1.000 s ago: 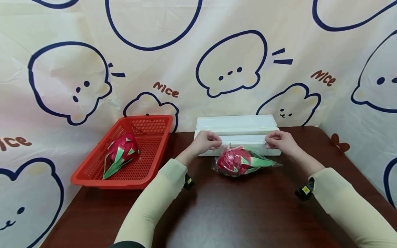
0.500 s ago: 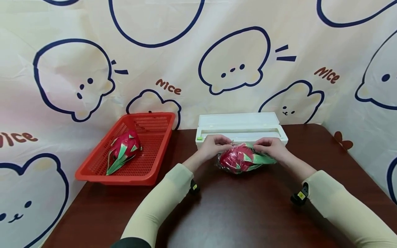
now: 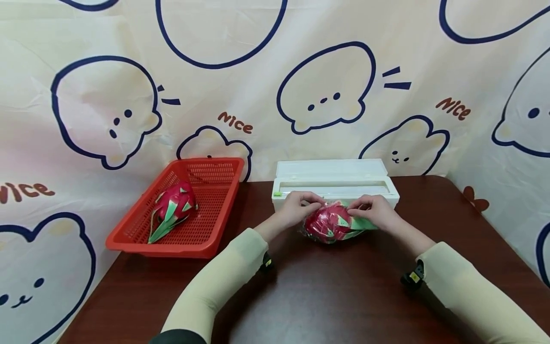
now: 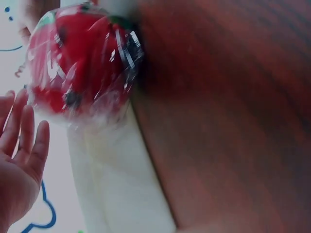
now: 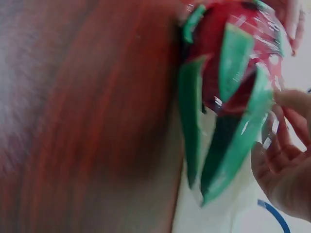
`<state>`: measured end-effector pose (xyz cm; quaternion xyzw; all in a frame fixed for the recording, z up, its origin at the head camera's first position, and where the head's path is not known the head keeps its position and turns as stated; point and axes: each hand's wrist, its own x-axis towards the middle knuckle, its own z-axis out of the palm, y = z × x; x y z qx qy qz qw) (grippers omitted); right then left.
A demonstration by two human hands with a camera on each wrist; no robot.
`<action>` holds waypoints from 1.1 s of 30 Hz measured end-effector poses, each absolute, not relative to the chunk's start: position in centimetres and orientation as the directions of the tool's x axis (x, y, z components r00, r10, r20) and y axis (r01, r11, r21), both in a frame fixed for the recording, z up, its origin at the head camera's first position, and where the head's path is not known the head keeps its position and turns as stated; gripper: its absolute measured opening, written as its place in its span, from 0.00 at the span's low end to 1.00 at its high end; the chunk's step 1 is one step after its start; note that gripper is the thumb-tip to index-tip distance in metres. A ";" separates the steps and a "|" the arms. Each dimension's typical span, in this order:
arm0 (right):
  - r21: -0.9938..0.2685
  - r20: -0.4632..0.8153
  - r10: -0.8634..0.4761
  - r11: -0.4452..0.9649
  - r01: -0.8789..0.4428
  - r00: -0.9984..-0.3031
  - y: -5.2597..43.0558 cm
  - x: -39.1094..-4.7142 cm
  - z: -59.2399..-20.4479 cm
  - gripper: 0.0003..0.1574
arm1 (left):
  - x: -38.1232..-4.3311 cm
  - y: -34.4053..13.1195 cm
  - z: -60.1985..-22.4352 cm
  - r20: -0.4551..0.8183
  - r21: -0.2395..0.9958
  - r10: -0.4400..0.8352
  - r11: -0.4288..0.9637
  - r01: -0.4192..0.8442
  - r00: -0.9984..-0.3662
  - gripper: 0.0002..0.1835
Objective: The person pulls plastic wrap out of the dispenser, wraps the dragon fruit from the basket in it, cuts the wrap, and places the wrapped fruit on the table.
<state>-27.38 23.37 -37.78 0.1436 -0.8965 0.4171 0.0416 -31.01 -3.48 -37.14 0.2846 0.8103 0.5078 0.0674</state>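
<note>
Head view: before the box [image 3: 331, 168], the right hand [image 3: 375, 210] pinches film [image 5: 272, 125] over the fruit [image 3: 327, 221], likely keeping it snug; the left hand [image 3: 296, 207] touches with loose, straight fingers.

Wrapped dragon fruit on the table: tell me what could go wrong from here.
The pointed green scales of the dragon fruit might poke through the clear film, which looks thin. The film is creased and loose at the fruit's rounded end, so it may bunch rather than lie flat. The open white box stands close behind the left grip and right grip, so a backward nudge could shift it.
</note>
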 end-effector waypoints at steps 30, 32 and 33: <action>-0.672 0.257 -0.199 0.666 -0.323 -0.946 24.2 -27.0 -40.0 0.12 | -29.7 -4.4 -40.2 0.114 0.805 0.632 0.394 0.443 -0.767 0.42; -0.677 0.229 -0.200 0.671 -0.303 -0.953 24.1 -26.8 -39.9 0.10 | -29.3 -4.6 -40.2 0.104 0.799 0.640 0.402 0.447 -0.761 0.43; -0.680 0.213 -0.193 0.675 -0.287 -0.958 24.1 -26.6 -39.9 0.09 | -29.1 -4.7 -40.2 0.101 0.792 0.644 0.409 0.453 -0.759 0.43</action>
